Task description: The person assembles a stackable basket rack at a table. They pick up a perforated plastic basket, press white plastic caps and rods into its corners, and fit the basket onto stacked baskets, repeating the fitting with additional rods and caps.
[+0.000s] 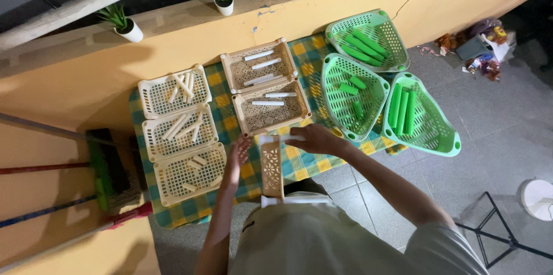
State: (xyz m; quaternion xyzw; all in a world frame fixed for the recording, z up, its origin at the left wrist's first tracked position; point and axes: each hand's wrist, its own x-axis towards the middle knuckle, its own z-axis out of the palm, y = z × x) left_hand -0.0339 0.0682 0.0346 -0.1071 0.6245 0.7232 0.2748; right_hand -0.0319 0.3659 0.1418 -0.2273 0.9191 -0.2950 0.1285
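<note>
A beige perforated basket (271, 167) stands tilted on its side at the near edge of the checked cloth (222, 118). My right hand (314, 138) grips its far end, next to a white tube (280, 138) at that end. Another white tube (296, 199) lies at the basket's near end. My left hand (237, 157) hovers with fingers apart just left of the basket, not clearly touching it.
Two beige baskets (266, 88) with white tubes sit behind; three cream baskets (181, 134) with short white tubes stand left. Three green triangular baskets (368, 70) hold green tubes at right. Yellow ledge with two potted plants (124, 21) behind, brooms (109, 177) at left.
</note>
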